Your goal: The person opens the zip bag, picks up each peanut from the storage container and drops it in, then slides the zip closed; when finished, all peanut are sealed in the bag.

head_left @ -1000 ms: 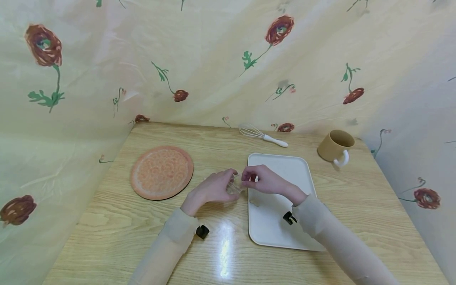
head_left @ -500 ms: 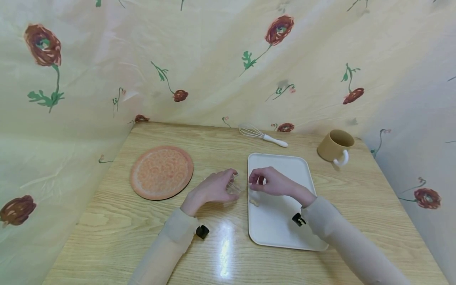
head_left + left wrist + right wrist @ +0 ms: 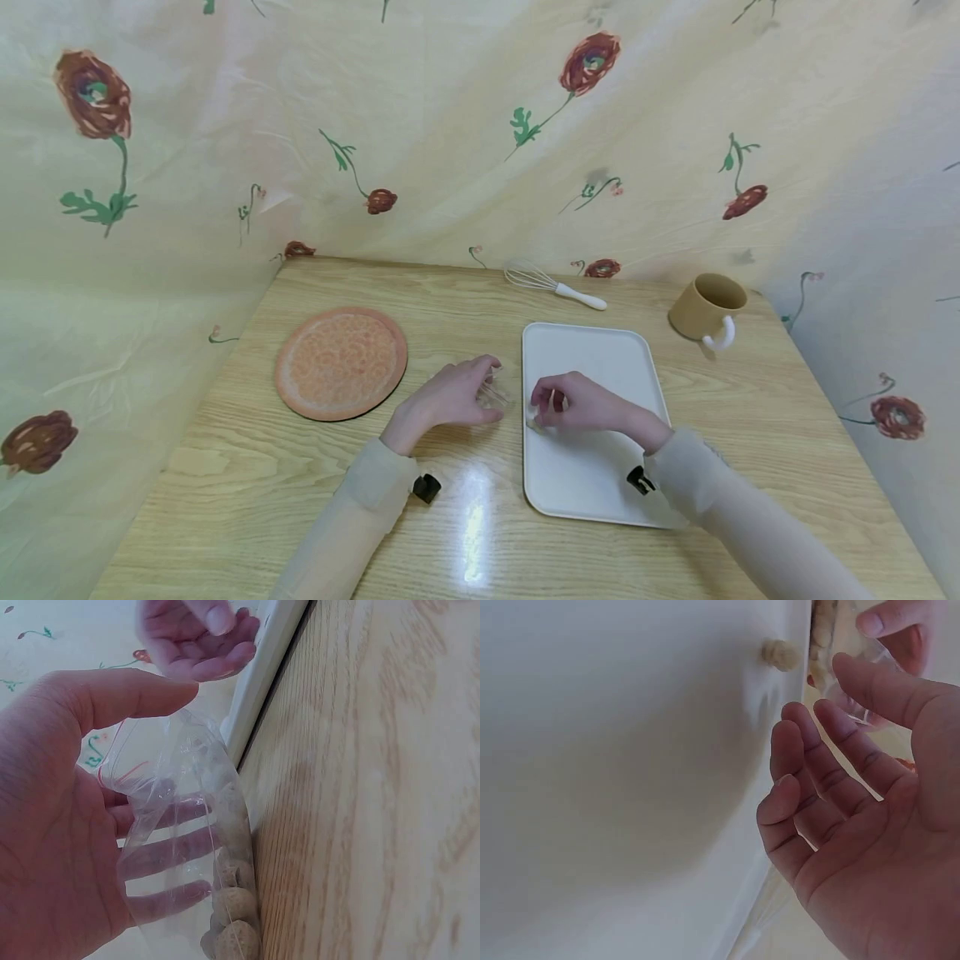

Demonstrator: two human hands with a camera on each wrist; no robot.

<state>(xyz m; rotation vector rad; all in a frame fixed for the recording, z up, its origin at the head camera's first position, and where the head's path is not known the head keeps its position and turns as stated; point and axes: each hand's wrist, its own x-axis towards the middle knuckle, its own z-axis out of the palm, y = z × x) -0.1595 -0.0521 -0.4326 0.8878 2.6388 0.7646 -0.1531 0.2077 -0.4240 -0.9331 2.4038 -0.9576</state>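
In the head view my left hand (image 3: 453, 392) holds a clear plastic bag (image 3: 493, 393) upright on the table, left of a white tray (image 3: 592, 487). The left wrist view shows thumb and fingers around the bag (image 3: 176, 795), with several peanuts in their shells (image 3: 236, 904) stacked inside along its far side. My right hand (image 3: 581, 402) hovers over the tray's left part, fingers loosely bent. Its thumb and fingertips are apart with nothing between them in the right wrist view. One peanut (image 3: 780, 655) lies on the tray near its left rim, close to those fingertips.
A round orange-patterned mat (image 3: 341, 364) lies on the left of the wooden table (image 3: 360, 533). Behind the tray is a white whisk (image 3: 577, 296). A tan mug (image 3: 705, 308) with a white handle stands at the back right, in front of a flowered cloth (image 3: 450, 108).
My right hand has moved away from the bag's mouth, right and then nearer to me, over the tray by the peanut. The left hand and bag stay where they were.
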